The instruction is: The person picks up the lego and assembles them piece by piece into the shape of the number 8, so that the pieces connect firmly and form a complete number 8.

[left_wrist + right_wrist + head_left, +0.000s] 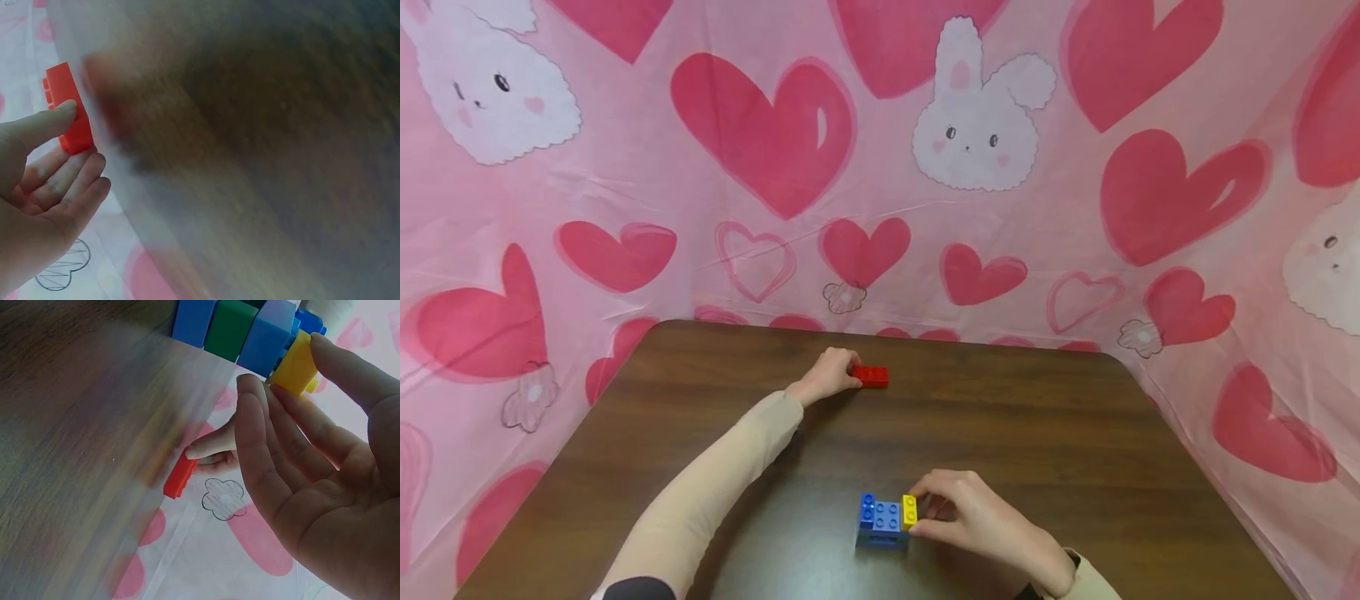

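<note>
Far out on the table, my left hand [826, 375] grips the left end of a red toy brick [872, 377] between thumb and fingers. The left wrist view shows the thumb across the side of this brick [70, 112]. Near the front, a stack of toy bricks [886, 518] has blue and green layers. On its top sit a small dark blue brick [867, 510] at the left and a small yellow brick [909, 512] at the right. My right hand [981, 517] pinches the yellow brick between thumb and fingertips, with the brick still against the stack.
The dark brown wooden table [1000, 417] has rounded far corners. A pink cloth [895, 267] with hearts and rabbits hangs behind it and along both sides.
</note>
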{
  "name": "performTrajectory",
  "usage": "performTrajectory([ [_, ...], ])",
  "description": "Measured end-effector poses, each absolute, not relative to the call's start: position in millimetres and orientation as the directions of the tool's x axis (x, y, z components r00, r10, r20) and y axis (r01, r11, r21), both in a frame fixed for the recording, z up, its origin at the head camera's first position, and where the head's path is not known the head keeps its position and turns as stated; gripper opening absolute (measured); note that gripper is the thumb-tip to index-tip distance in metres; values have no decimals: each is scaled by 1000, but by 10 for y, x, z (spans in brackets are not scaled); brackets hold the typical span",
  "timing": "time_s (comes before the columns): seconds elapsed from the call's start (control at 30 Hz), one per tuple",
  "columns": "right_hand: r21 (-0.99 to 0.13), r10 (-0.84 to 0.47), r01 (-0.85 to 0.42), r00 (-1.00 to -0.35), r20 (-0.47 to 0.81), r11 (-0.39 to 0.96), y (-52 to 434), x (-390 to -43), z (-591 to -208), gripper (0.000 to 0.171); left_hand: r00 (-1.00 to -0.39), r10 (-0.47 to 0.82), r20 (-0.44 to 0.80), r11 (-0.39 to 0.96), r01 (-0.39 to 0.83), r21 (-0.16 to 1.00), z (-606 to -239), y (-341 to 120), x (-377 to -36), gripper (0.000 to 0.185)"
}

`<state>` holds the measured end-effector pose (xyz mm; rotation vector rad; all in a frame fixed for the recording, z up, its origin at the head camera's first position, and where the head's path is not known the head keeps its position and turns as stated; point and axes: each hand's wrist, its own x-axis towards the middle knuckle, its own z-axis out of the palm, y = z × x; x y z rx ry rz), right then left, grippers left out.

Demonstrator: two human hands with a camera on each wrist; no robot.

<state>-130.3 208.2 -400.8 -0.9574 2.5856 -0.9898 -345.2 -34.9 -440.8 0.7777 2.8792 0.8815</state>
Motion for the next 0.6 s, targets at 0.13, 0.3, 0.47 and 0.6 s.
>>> performTrajectory([
  [0.13,-657,-645,-504,-764,37,560,2079,-1301,-4007,31,-869,480,125,698,464,546,-4373,-380,-3414,28],
  [0.3,-664,-641,-496,-767,31,560,2086,-1303,-4012,32,-862,489,134,677,473,564,-4351,-398,-3393,28],
  [0.47,-668,-647,-504,-762,45,548,2086,-1301,-4017,32,-856,500,128,660,473,583,-4317,-409,-3332,27],
  [0.6,-674,-643,-497,-764,41,547,2087,-1297,-4029,32,-840,523,147,644,502,577,-4282,-420,-3250,26],
])
